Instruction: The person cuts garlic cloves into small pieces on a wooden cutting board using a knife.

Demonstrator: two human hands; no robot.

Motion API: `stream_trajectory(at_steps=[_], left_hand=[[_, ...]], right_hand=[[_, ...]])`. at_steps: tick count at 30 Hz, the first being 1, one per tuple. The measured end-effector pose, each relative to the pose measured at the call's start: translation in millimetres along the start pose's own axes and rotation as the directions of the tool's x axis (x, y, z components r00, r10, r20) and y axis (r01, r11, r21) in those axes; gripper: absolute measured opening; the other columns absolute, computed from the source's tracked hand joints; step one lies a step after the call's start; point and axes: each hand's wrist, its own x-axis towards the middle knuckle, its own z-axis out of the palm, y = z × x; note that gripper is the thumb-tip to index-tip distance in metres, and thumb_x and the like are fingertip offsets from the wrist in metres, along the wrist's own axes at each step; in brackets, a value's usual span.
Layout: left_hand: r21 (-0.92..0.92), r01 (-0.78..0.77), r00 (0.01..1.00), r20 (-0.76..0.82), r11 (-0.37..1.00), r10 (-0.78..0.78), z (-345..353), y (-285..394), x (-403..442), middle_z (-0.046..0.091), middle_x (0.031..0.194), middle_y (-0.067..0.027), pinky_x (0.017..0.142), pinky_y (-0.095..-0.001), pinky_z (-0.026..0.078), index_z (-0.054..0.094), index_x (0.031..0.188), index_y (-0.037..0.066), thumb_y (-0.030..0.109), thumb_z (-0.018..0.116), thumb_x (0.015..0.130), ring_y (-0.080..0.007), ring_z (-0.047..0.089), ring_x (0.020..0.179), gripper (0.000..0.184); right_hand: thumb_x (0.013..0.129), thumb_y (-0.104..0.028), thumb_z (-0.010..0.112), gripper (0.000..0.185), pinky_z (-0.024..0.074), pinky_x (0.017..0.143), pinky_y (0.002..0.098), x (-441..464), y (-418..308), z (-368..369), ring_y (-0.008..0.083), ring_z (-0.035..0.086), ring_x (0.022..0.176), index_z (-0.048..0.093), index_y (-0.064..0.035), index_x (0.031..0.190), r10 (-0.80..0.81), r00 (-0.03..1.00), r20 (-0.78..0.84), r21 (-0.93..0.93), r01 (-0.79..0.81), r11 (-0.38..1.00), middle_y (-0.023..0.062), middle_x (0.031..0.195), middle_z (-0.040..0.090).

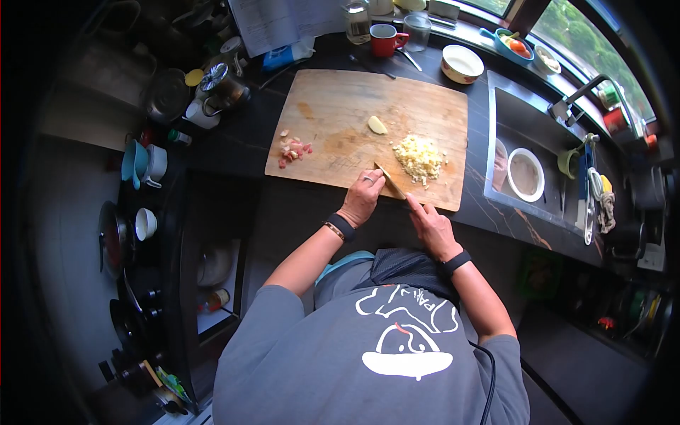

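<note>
A large wooden cutting board (340, 106) lies on the dark counter. On its right part is a heap of pale yellow chopped pieces (419, 157), and one larger pale piece (377, 125) lies near the middle. Small pinkish-red bits (293, 150) sit at the left. At the board's near edge my right hand (433, 228) is closed round the handle end of a knife (391, 181). My left hand (365, 196) is beside the blade with bent fingers; whatever is under its fingertips is hidden.
Right of the board is a sink (528, 99) with a white bowl (525, 174) in it. Behind the board stand a red mug (387, 41), a glass jar (358, 23) and a patterned bowl (462, 64). Jars and a metal pot (225, 86) are at the left.
</note>
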Motion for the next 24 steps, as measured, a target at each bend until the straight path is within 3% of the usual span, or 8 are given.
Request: stream_trajectory(at_steps=[4,7,9,12,16,18,24], left_hand=[[-0.014,0.006,0.999,-0.032,1.0,-0.006,0.7,0.4,0.1,0.063,0.107,-0.0145,0.088,-0.0373,0.052,0.062,0.102,-0.001,-0.004,0.058,0.08,-0.0313,0.061,0.1,0.022],[-0.015,0.0,0.999,-0.033,1.0,0.0,2.7,-2.1,-2.2,0.063,0.107,-0.0145,0.089,-0.0371,0.052,0.062,0.102,-0.001,-0.004,0.058,0.08,-0.031,0.061,0.1,0.022],[-0.009,0.009,1.0,-0.017,1.0,-0.009,3.1,-2.7,-3.8,0.063,0.107,-0.0145,0.088,-0.0368,0.052,0.062,0.102,-0.001,-0.003,0.059,0.081,-0.0309,0.061,0.099,0.022],[-0.01,0.025,1.0,-0.015,1.0,-0.025,2.6,-1.6,-4.2,0.064,0.106,-0.0139,0.087,-0.0367,0.052,0.062,0.102,0.0,-0.003,0.059,0.081,-0.0308,0.062,0.098,0.021],[-0.002,0.013,1.0,-0.023,1.0,-0.013,3.3,-2.0,-3.8,0.064,0.106,-0.0129,0.085,-0.0368,0.052,0.063,0.1,0.001,-0.003,0.059,0.081,-0.0306,0.062,0.097,0.02],[0.016,0.019,0.999,-0.031,1.0,-0.018,2.7,-0.6,-3.3,0.064,0.105,-0.0116,0.084,-0.0367,0.053,0.063,0.099,0.002,-0.002,0.06,0.081,-0.0302,0.063,0.096,0.019],[0.032,0.031,0.999,-0.024,0.999,-0.03,2.9,0.3,-2.1,0.065,0.106,-0.011,0.083,-0.0363,0.054,0.063,0.098,0.002,-0.001,0.06,0.081,-0.0298,0.063,0.095,0.018]], right_hand=[[0.096,-0.021,0.059,0.053,0.0509,0.052,0.045,3.6,9.7,13.1,0.0347,0.062,0.059,0.043,-0.0233,0.146,-0.047,0.994,-0.098,0.036,0.05,0.998,0.0153,0.08,0.057],[0.095,-0.019,0.059,0.054,0.0507,0.052,0.045,-2.5,13.5,4.3,0.0348,0.061,0.058,0.041,-0.0248,0.147,-0.048,0.995,-0.083,0.021,0.05,0.999,0.0151,0.077,0.056],[0.092,-0.011,0.063,0.059,0.0494,0.057,0.0441,-16.7,17.7,-6.1,0.0342,0.06,0.062,0.042,-0.0236,0.147,-0.003,1.0,0.023,0.053,0.002,0.999,0.0138,0.079,0.056],[0.093,-0.015,0.063,0.059,0.0503,0.053,0.0454,-35.4,20.8,-18.7,0.0342,0.059,0.057,0.042,-0.0249,0.146,0.006,0.998,0.055,0.086,-0.01,0.996,0.013,0.074,0.053],[0.092,-0.014,0.063,0.059,0.0503,0.054,0.0451,-36.3,9.8,-32.6,0.034,0.06,0.059,0.042,-0.0245,0.146,-0.022,1.0,0.003,0.063,0.021,0.998,0.0125,0.074,0.054],[0.092,-0.008,0.062,0.058,0.0498,0.062,0.043,-27.1,1.6,-32.1,0.0327,0.06,0.067,0.045,-0.0224,0.145,0.006,0.999,-0.033,0.136,-0.002,0.991,0.0136,0.078,0.056],[0.093,-0.014,0.062,0.058,0.0507,0.06,0.0444,-6.4,-8.9,-20.6,0.0348,0.061,0.066,0.042,-0.0222,0.147,0.014,0.999,0.037,0.031,-0.015,0.999,0.0148,0.08,0.057]])
